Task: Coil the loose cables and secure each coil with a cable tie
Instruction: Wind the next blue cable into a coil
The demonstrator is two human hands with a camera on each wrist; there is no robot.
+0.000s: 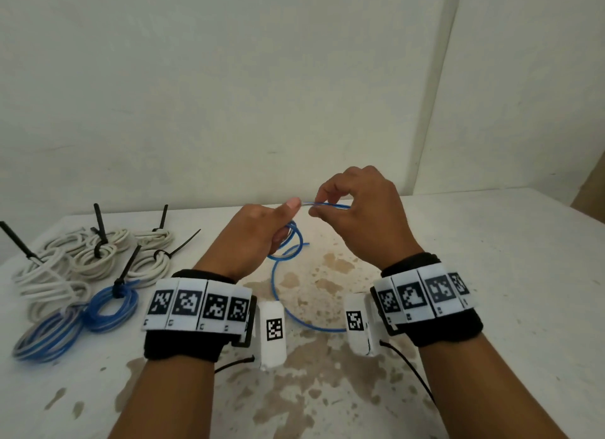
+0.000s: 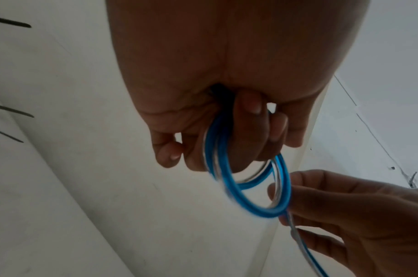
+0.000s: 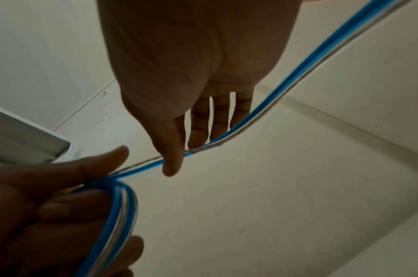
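A blue-and-white cable [image 1: 276, 285] runs loose over the stained white table [image 1: 491, 275] and up to both hands. My left hand [image 1: 281, 224] holds a few small loops of it, with fingers curled through the coil [image 2: 257, 204]. Just to its right, my right hand [image 1: 316, 207] pinches the straight run of cable [image 3: 295, 75] between thumb and fingertips, a little above the table. In the right wrist view the cable passes under my right hand [image 3: 184, 156] toward the coil [image 3: 118, 215] in the left hand [image 3: 49, 206].
At the table's left lie several white cable coils [image 1: 95, 255] bound with black cable ties [image 1: 100, 229]. Two blue coils [image 1: 111, 304] lie nearer me; one carries a tie, and I see none on the other [image 1: 45, 337]. A pale wall stands behind.
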